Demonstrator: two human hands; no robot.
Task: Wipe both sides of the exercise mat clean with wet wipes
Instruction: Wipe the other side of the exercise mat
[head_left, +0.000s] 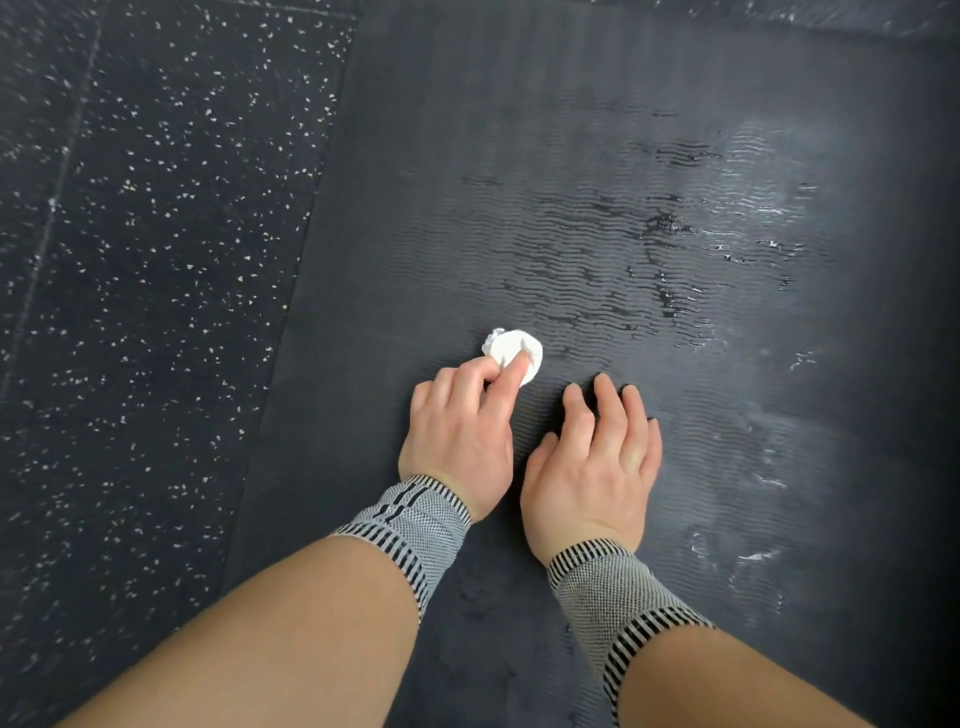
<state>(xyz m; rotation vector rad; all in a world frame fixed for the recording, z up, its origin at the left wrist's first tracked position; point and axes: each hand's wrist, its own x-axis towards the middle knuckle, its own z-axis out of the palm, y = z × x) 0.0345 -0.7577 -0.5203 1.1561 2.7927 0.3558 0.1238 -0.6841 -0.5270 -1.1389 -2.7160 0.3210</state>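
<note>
Head view: my left hand (460, 434) pinches the balled wet wipe (514, 352) in its fingers (511, 376), pressed on the exercise mat (545, 156). My right hand (597, 457) rests flat and relaxed just right. Unwiped mat stretches far ahead, lengthwise.

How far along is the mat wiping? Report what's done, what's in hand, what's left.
Done: wet streaks shine on the exercise mat ahead and to the right of the hands, so that patch looks wiped. In hand: the left hand pinches a balled wet wipe against the mat; the right hand rests flat beside it. Left: the dry-looking strip along the left edge, and apparently the underside.
</note>
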